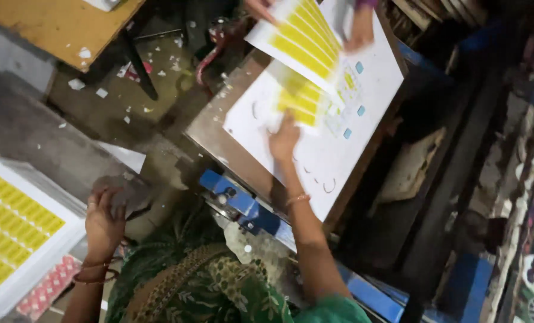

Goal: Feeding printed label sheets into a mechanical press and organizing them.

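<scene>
A white sheet printed with rows of yellow rectangles [300,98] lies flat on the white board [362,128] of a slanted work table, right of the scene's middle, and the right hand [285,140] rests on its near edge, palm down with the fingers spread and pressing on the paper rather than gripping it. A thin bangle circles that wrist, and the bare forearm runs back toward the near edge of the view. Just beyond, a second yellow-printed sheet [300,39] is lifted at a tilt above the board, held at its far corners by another person's two hands [359,30] reaching in from the far side. Small pale blue tabs [359,67] sit on the board to the right of the sheets. The board rests on a brown table top [210,128], and a blue metal frame [237,200] shows beneath its near edge. The left hand [104,221] is raised well apart at the near left, fingers curled loosely against a grey, crumpled piece [120,191]; whether it truly grips it cannot be told. Bangles ring that wrist too. Left of it lies a stack of white sheets with yellow rectangles [12,230], with a pink patterned sheet [48,287] at its near side. A green patterned garment [201,281] fills the near middle. A wooden table [57,27] stands at the far left above a floor [129,90] scattered with paper scraps.
</scene>
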